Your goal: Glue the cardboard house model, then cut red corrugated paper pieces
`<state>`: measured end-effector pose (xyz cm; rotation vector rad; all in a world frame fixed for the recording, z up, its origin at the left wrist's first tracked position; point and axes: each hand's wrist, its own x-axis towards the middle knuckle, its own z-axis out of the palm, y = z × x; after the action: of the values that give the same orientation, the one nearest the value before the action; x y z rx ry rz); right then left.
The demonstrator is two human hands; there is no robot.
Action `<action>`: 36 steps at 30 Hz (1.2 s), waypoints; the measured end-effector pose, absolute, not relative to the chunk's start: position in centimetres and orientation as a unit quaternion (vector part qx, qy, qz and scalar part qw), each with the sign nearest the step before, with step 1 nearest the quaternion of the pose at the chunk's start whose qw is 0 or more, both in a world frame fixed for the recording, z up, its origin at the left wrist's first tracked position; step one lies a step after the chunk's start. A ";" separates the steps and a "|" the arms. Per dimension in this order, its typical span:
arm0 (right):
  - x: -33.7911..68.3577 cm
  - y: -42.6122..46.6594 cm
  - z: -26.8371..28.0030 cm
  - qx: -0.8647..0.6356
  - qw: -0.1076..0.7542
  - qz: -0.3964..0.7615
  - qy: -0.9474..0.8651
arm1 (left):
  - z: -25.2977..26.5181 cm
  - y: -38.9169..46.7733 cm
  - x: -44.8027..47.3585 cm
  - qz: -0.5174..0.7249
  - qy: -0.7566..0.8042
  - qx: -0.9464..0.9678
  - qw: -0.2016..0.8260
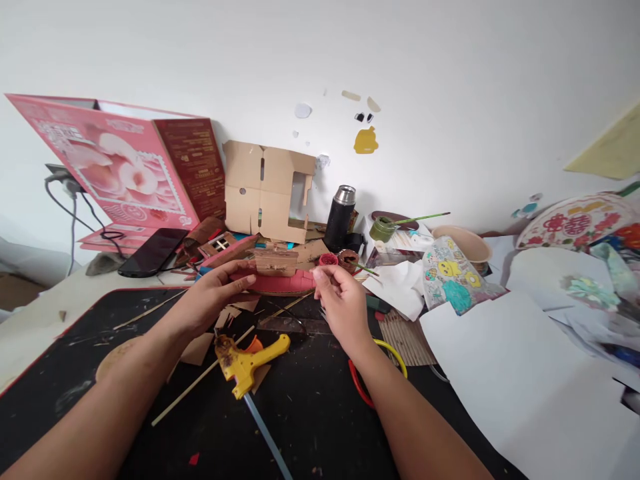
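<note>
Steady the red panel [295, 283] lightly: left hand [213, 293] fingers half-curled, right hand [345, 300] fingers pinched; can't tell either's hold.

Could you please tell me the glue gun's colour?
The glue gun is yellow, with brown stains, in the head view.

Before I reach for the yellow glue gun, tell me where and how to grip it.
Take the yellow glue gun by its handle, the right hand probably best coming in from the right: the handle juts out that way over the black mat. Avoid the stained nozzle end, pointing away to the left, and the glue stick trailing from the rear.
</note>
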<state>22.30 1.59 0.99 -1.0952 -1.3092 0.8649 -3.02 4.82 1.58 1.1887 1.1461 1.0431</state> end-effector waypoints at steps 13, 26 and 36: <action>24.0 2.4 1.6 -0.485 0.537 0.354 -0.593 | 2.2 4.1 -2.4 0.406 0.448 0.564 0.563; 23.9 2.8 0.7 -0.483 0.475 0.334 -0.656 | 1.9 4.6 -3.2 0.388 0.460 0.567 0.562; 23.8 2.5 0.8 -0.463 0.466 0.250 -0.711 | 2.3 4.0 -2.5 0.361 0.463 0.559 0.586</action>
<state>23.77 2.54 0.84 -1.1375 -1.7453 0.6127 -2.55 3.99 2.30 1.3035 1.0788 0.8419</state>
